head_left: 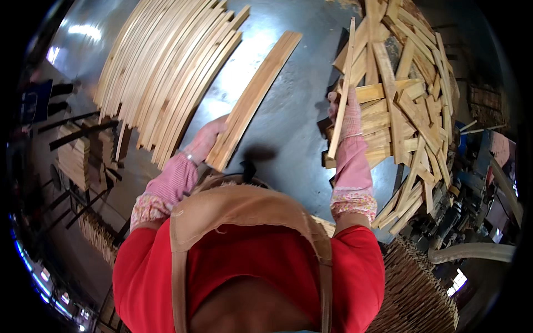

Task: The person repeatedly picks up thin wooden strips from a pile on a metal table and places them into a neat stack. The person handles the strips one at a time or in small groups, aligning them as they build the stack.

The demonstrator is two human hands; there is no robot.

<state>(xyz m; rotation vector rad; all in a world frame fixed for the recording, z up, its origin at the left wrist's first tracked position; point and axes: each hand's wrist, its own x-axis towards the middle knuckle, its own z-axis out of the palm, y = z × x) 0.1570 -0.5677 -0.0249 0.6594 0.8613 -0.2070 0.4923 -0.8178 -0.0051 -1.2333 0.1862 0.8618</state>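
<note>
My left hand (206, 142) is closed on the left edge of a flat, light-brown wooden board (260, 91), close to its near end. The board slants away to the upper right above the grey metal tabletop (294, 116). On the right, my right hand (350, 114) grips a narrow wooden strip (343, 86), which stands nearly lengthwise and shows its thin side. Part of that hand's fingers is hidden behind the strip. Just beyond the right hand lies a jumbled heap of short wooden pieces (394, 100). Left of the board, long wooden strips (166, 66) lie side by side in a neat row.
Stacked wood (75, 161) stands on a dark frame at the left, off the table. A large bundle of thin sticks (413, 288) is at the lower right, near a grey flexible hose (472, 253) and machinery. My brown apron (250, 202) is against the table's near edge.
</note>
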